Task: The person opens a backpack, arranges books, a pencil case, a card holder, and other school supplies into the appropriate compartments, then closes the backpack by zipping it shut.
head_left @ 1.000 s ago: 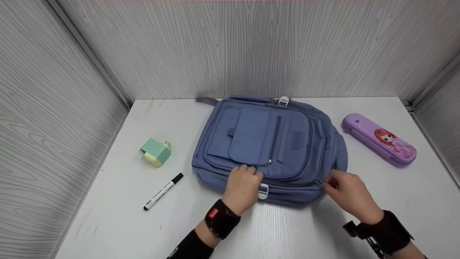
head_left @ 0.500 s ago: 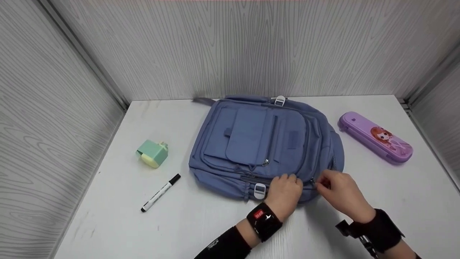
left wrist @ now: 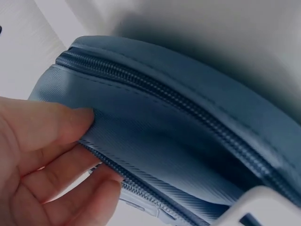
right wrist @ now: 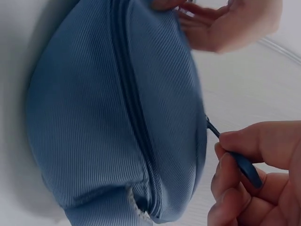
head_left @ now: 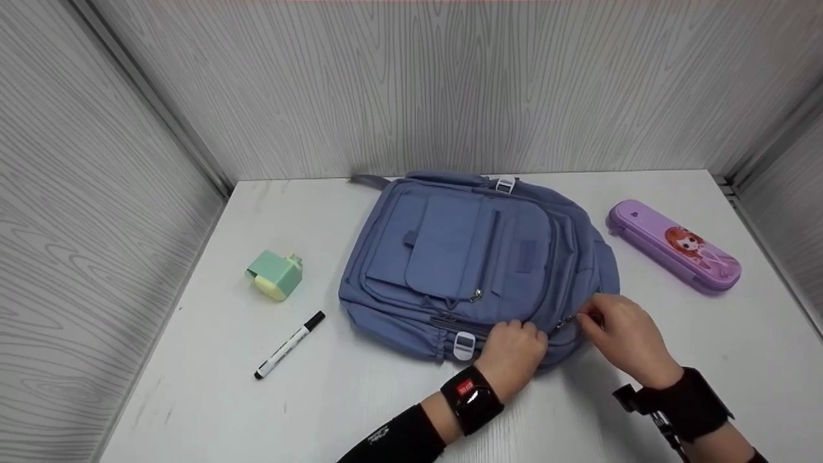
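A blue backpack [head_left: 443, 247] lies front side up in the head view, its top end toward the right. My left hand [head_left: 514, 354] grips the fabric at its near side, right of a white strap buckle [head_left: 465, 346]. In the left wrist view, thumb and fingers pinch the cloth beside a zipper, and another zipper [left wrist: 188, 108] runs along the far edge. My right hand [head_left: 627, 341] is at the bag's near right corner. Between its thumb and fingers it pinches a dark blue zipper pull [right wrist: 247, 170], drawn out from the bag's edge in the right wrist view.
Left of the bag on the white table [head_left: 212, 399] are a green and yellow block-like object [head_left: 276, 275] and a black-capped white marker [head_left: 289, 345]. A purple pencil case [head_left: 675, 246] with a cartoon picture lies to the right. Grey wood-grain panels [head_left: 437, 83] enclose the back and sides.
My left hand has moved right along the bag's near edge, closer to my right hand. My right hand keeps the zipper pull and has shifted slightly right and away in the last half second.
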Demonstrator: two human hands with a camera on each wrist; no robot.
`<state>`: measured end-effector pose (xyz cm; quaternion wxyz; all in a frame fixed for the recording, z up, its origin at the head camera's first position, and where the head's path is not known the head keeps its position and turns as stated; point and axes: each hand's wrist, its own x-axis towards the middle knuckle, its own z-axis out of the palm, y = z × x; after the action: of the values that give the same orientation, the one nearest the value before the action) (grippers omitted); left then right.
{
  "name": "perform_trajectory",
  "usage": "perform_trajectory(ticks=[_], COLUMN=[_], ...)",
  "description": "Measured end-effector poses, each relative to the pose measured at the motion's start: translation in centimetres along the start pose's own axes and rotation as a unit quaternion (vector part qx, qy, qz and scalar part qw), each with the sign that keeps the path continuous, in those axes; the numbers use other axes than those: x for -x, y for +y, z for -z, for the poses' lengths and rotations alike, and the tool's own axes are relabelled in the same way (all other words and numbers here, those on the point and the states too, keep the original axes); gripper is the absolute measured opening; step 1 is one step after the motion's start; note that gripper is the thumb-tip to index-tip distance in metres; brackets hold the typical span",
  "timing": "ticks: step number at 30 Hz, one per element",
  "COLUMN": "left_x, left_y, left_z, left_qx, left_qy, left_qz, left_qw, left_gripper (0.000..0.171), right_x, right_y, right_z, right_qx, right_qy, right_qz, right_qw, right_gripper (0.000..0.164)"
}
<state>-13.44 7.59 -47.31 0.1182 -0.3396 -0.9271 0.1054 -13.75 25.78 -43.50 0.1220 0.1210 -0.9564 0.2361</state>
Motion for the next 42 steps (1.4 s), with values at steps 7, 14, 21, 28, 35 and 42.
perform_trajectory(ticks=[7,14,21,28,35,42], left_x=[1.5,2.6,3.7,5.2,7.0,8.7], left_y=[-0.7,-1.6,-2.9,-4.3,-6.1,-8.5], left_z=[-0.4,-0.6,-1.2,-1.7,-2.4,-3.5], left_qx=[0.008,0.005,0.010,0.026,0.043,0.053], left_qy=[0.043,0.047,0.119,0.147,0.200,0.230], left_qz=[-0.059,-0.108,-0.145,-0.169,-0.196,-0.215], left_qw=[0.9973,0.9930,0.9823,0.9742,0.9588,0.9476], left_gripper=[0.009,0.012,0.009,0.008,0.007,0.015], right_x=[-0.7,-1.8,-2.5,-2.8,-2.9,-2.8], right_y=[0.6,1.2,2.6,4.1,4.5,4.6], right_z=[0.6,0.9,1.3,1.8,1.8,1.5], right_qx=[0.021,0.030,0.034,0.021,0.021,0.022], right_qy=[0.013,0.016,0.037,0.034,0.036,0.048], right_qz=[-0.001,-0.002,-0.012,-0.040,-0.040,-0.041], right_qw=[1.000,0.999,0.999,0.998,0.998,0.998], right_gripper=[0.007,0.005,0.005,0.004,0.004,0.005])
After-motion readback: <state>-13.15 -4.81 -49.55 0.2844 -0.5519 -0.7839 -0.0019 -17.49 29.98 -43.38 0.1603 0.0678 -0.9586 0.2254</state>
